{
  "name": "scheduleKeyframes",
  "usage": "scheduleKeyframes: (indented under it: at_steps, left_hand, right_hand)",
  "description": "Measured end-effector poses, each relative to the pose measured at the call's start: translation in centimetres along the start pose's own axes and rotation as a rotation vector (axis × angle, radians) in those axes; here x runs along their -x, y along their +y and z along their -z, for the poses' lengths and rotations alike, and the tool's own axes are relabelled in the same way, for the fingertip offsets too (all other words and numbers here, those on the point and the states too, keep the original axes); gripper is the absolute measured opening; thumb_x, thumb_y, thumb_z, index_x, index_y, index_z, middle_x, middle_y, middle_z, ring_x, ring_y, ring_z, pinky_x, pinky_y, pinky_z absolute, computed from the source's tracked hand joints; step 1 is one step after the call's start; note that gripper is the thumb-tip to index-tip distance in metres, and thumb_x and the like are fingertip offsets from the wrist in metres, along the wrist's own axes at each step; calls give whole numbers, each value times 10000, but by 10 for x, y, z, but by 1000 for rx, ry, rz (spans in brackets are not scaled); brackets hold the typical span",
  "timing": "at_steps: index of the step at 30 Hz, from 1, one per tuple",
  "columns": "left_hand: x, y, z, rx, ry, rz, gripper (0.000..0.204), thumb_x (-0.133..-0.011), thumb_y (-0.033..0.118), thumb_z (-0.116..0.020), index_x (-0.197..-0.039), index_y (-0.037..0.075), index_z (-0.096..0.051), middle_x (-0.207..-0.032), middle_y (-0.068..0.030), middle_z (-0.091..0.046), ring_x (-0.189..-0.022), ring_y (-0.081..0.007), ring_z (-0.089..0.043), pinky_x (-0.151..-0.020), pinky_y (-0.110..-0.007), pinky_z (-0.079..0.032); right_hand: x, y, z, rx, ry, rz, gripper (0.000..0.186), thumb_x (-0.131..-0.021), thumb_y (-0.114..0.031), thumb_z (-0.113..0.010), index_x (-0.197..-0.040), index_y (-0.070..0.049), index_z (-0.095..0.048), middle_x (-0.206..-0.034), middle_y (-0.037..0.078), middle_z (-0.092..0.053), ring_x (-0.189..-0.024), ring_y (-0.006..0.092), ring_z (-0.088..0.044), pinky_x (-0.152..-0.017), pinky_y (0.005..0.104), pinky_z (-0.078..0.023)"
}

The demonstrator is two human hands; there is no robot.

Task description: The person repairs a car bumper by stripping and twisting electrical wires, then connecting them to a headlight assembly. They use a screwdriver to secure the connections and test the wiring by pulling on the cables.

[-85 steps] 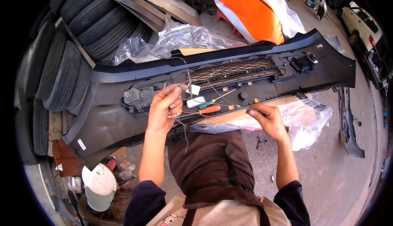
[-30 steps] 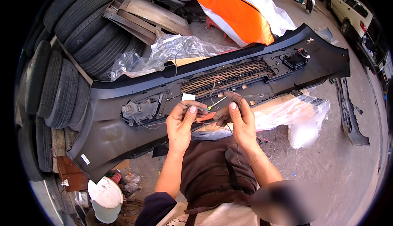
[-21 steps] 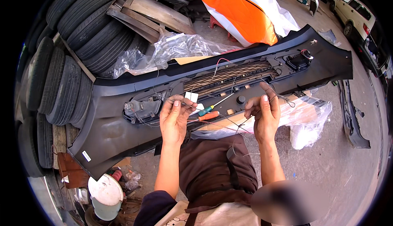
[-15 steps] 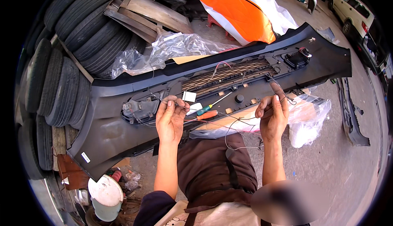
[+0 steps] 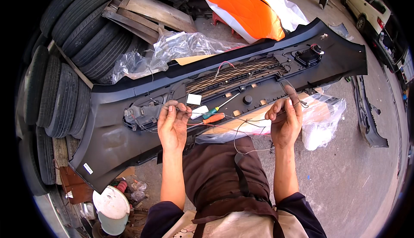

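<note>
A black car bumper (image 5: 113, 145) lies inner side up in front of me, with a slatted grille (image 5: 241, 74) in its middle. My left hand (image 5: 171, 126) pinches a thin dark wire (image 5: 248, 120) above the bumper's near edge. To the right, my right hand (image 5: 284, 121) has its fingers curled on the same wiring, index finger raised. Loose loops and a reddish strand sag between both hands. Beside my left fingers lie a green-handled screwdriver (image 5: 211, 113), an orange-handled tool (image 5: 214, 118) and a white card-like piece (image 5: 194, 99). Lamp units (image 5: 308, 56) sit at both ends of the grille.
Stacked tyres (image 5: 64, 100) stand at the left. Behind the bumper are clear plastic sheeting (image 5: 181, 47), wooden boards (image 5: 157, 11) and an orange-and-white cover (image 5: 241, 5). A lidded bucket (image 5: 111, 203) is at lower left. Another black trim part (image 5: 366, 113) lies right, below a white car (image 5: 368, 9).
The view has shifted slightly, so the scene sits a little further left and up. Both hands keep their hold on the wire, at nearly the same spacing.
</note>
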State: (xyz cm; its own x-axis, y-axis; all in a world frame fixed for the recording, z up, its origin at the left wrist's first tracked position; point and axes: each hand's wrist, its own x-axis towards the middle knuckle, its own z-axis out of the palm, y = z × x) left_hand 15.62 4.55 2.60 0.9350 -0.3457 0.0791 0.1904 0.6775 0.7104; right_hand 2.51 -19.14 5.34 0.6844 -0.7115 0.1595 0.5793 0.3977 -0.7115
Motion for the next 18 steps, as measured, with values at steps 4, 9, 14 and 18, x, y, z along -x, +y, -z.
scheduleKeyframes:
  at_steps: [4,9,14,18]
  left_hand:
    - [1,1,-1,-2,-3,-4,189,-975,184,-506,-1072,25,-541,-926,-84,-584,-905,-210,-587,-828,-321,-493]
    - [1,1,-3,-46,1,-25,192,-974,190,-509,-1081,33,-538,-920,-82,-591,-888,-203,-592,-820,-317,-491]
    - [0,-5,-18,-272,-33,-93,191,-971,194,-524,-1063,29,-552,-921,-86,-617,-811,-167,-585,-747,-282,-467]
    - [5,-6,-35,-612,-104,-138,196,-961,194,-554,-1004,7,-595,-899,-74,-638,-755,-113,-553,-686,-248,-431]
  right_hand:
    - [1,-1,-2,-6,-6,1,382,-987,-139,-443,-1314,51,-389,-691,105,-532,-551,171,-525,-536,317,-488]
    - [1,-3,-5,7,-25,11,374,-986,-129,-435,-1311,52,-395,-691,107,-537,-546,169,-524,-526,305,-484]
    - [3,-3,1,121,-75,-17,331,-987,-124,-434,-1268,50,-451,-693,109,-549,-551,159,-523,-515,270,-465]
    - [9,6,-2,374,-219,-82,284,-994,-114,-436,-1224,39,-504,-720,88,-573,-573,114,-511,-516,227,-429]
